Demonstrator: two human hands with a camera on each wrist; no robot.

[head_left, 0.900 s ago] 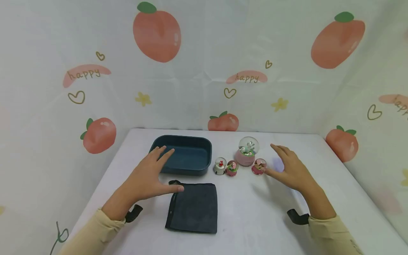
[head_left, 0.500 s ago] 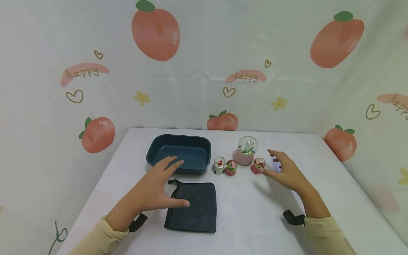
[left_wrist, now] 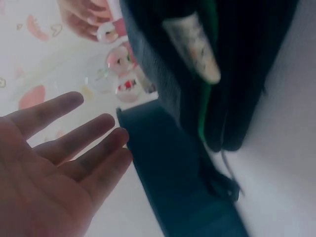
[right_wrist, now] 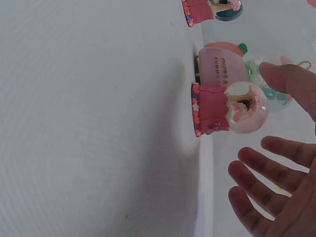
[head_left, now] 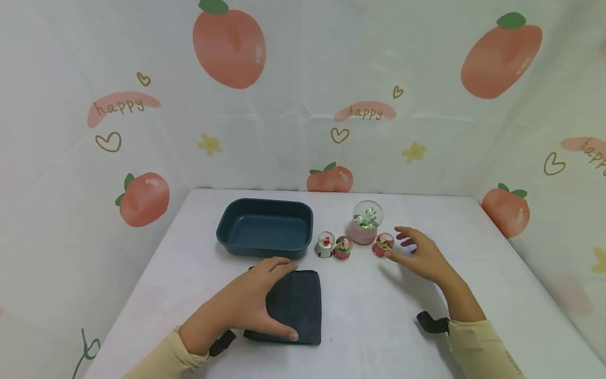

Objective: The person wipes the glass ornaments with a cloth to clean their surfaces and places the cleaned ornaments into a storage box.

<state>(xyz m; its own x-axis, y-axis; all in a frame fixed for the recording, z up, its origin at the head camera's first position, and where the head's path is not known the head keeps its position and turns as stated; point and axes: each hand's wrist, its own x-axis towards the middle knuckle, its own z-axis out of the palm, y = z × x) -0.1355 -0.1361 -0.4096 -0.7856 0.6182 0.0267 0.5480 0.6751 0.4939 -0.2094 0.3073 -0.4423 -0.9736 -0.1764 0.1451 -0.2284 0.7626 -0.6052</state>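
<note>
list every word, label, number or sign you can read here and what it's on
"happy": left pink streak on the backdrop
"happy": middle pink streak
"happ", cut off by the picture edge: right pink streak
Lettering on the pink base of the large snow globe: too blurred
Marks on a pale tag at the dark pouch: too blurred
Mark on the right sleeve: too small
</note>
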